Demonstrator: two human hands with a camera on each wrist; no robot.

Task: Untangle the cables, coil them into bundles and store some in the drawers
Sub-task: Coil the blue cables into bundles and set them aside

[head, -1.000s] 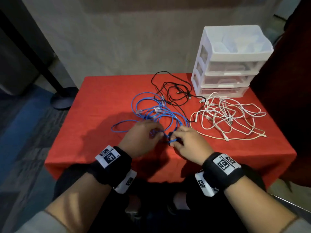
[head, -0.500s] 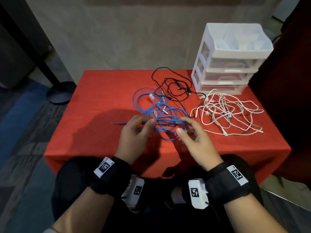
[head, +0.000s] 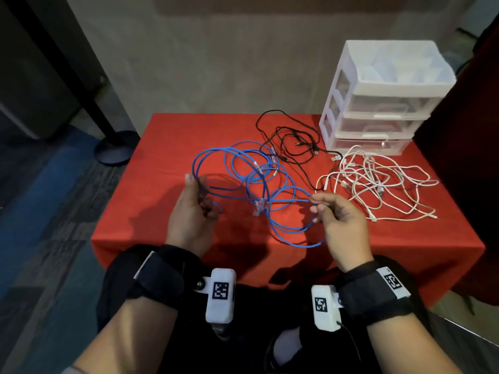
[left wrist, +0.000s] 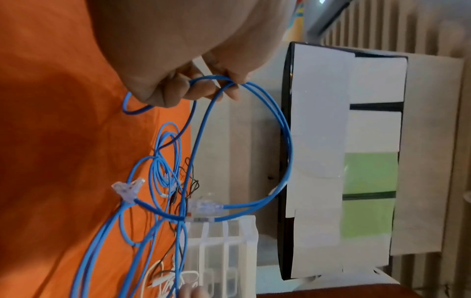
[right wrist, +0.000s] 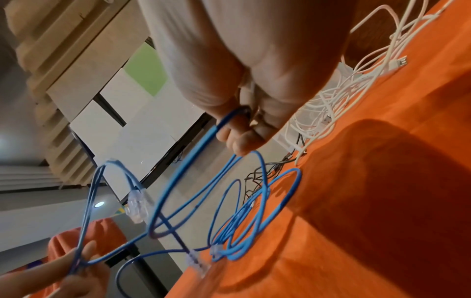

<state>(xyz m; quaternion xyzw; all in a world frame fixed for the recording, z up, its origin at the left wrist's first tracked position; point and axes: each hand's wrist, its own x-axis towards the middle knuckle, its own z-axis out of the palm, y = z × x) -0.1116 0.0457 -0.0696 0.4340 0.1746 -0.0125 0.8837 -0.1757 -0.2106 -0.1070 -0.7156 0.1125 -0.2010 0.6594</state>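
Blue cable in both hands; clear plugs close-up wrist-side only.

From my seat I see a red tablecloth covering the table, a plain beige wall beyond its far edge, and blue-grey carpet on the left. A dark pole slants down to a round base (far left, on the floor).

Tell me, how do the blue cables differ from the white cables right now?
The blue cables are partly lifted, gripped by the left hand and right hand; the white cables lie untouched on the table. Blue sits centre, white beside the drawers. Both remain tangled.
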